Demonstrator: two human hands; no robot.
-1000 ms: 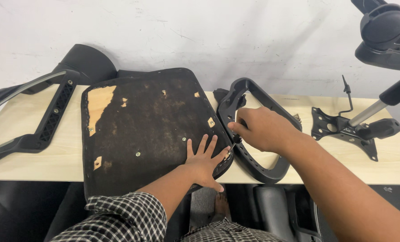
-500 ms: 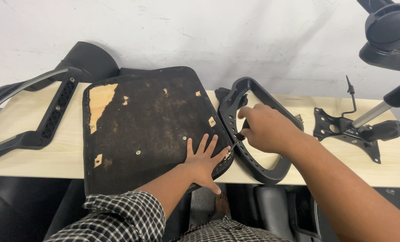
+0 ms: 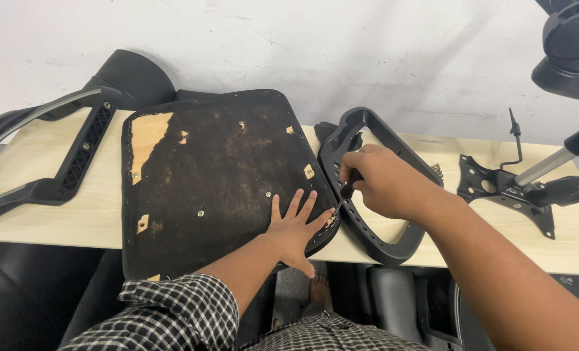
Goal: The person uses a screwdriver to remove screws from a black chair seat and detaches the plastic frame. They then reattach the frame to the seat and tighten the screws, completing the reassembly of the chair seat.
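Note:
An upturned chair seat base [image 3: 218, 175], dark and worn with bare wood patches, lies on the light wooden table [image 3: 55, 221]. My left hand [image 3: 296, 229] rests flat on its front right corner, fingers spread. My right hand [image 3: 381, 181] grips a screwdriver [image 3: 345, 195] with a dark handle, its tip pointing down at the seat's right edge beside my left fingers. A black loop-shaped armrest [image 3: 375, 234] lies just right of the seat, partly under my right hand.
Another black armrest frame [image 3: 68, 162] lies at the table's left end. A black metal chair mechanism plate [image 3: 505, 190] with a gas cylinder [image 3: 549, 166] sits at the right. A chair base with a caster [image 3: 572, 49] hangs at the upper right. White wall behind.
My right hand has shifted slightly down and toward the seat's right edge, bringing the screwdriver tip close to my left fingers. My left hand stays flat on the seat.

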